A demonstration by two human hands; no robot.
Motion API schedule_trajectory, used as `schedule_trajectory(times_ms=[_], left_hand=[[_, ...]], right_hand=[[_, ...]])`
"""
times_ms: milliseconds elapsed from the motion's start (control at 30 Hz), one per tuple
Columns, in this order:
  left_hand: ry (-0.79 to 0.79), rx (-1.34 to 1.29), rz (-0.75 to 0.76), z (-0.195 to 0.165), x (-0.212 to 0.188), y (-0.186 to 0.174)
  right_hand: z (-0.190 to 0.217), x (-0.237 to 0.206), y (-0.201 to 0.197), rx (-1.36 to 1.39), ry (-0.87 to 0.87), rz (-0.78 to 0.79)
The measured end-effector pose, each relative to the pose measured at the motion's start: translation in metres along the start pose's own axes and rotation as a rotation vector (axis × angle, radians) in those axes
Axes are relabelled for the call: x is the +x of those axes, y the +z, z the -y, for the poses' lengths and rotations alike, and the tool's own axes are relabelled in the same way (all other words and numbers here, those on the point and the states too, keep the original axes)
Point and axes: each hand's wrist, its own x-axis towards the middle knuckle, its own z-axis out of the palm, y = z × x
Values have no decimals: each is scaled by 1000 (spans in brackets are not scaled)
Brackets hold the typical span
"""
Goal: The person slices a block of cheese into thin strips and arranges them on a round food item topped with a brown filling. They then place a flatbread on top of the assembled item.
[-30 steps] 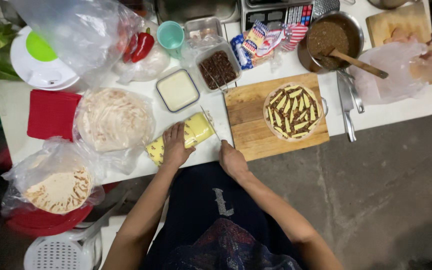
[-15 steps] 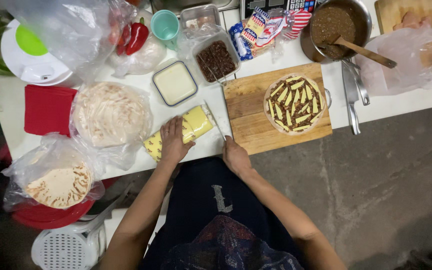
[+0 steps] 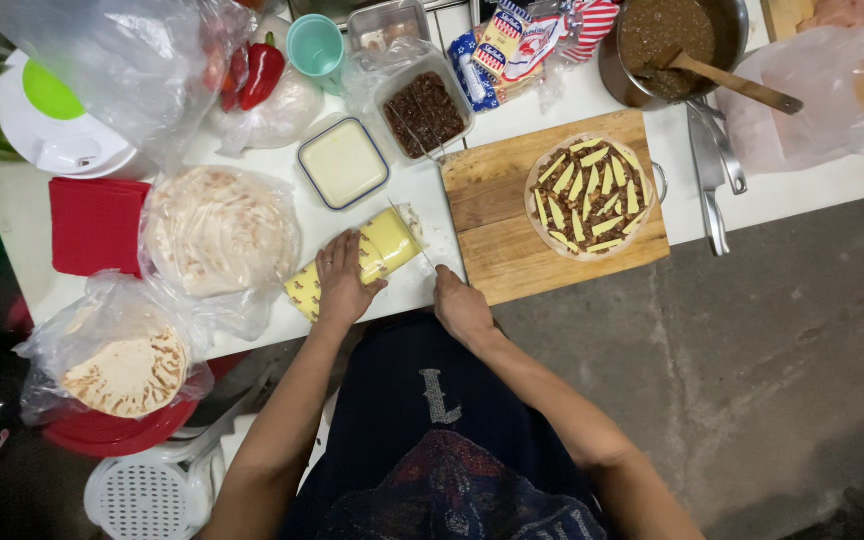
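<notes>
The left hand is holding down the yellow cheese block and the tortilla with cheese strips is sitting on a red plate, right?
Not quite. The head view shows the topped tortilla on a wooden cutting board, not a red plate. The left hand does hold the cheese block.

Single head-worn view, looking almost straight down from above the person's own torso and forearms, which fill the lower centre of the frame. Camera sits fairly high, so the whole white table [image 3: 22,215] spans the upper half, its near edge running across mid-frame. Bare concrete floor [image 3: 782,370] takes the lower right. No second view, so nothing is shared between cameras.
</notes>
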Motion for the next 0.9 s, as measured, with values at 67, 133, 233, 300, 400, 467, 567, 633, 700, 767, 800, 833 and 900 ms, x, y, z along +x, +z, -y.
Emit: schedule_trajectory(times_ms=[67,133,233,300,400,467,567,633,700,767,800,833,900], left_hand=[[-11,-1,13,0,1,1],[-6,-2,10,0,1,1],[-3,-6,7,0,1,1],[-4,-8,4,-1,1,1],[-7,-5,-2,-2,1,0],[-9,1,-6,-3,1,0],[-5,-14,-13,-4,1,-1],[-2,-5,-13,-4,2,-2],[-1,-3,-10,-4,1,-2],[1,-8,-10,-4,2,-2],[-4,-6,-5,-5,2,-1],[-9,-4,0,-5,1,-1],[-6,-1,-4,-4,2,-1]], right_hand=[[0,1,0,-9,24,52],[1,1,0,-29,26,51],[1,2,1,-29,25,49],[1,2,1,-19,23,45],[0,2,1,-15,10,32],[0,1,2,-23,-6,22],[1,2,1,-35,8,45],[1,2,0,-29,6,45],[2,2,0,-47,8,54],[2,2,0,-88,12,66],[2,2,-1,-77,9,60],[2,1,-1,-66,5,53],[2,2,-1,-44,-9,34]])
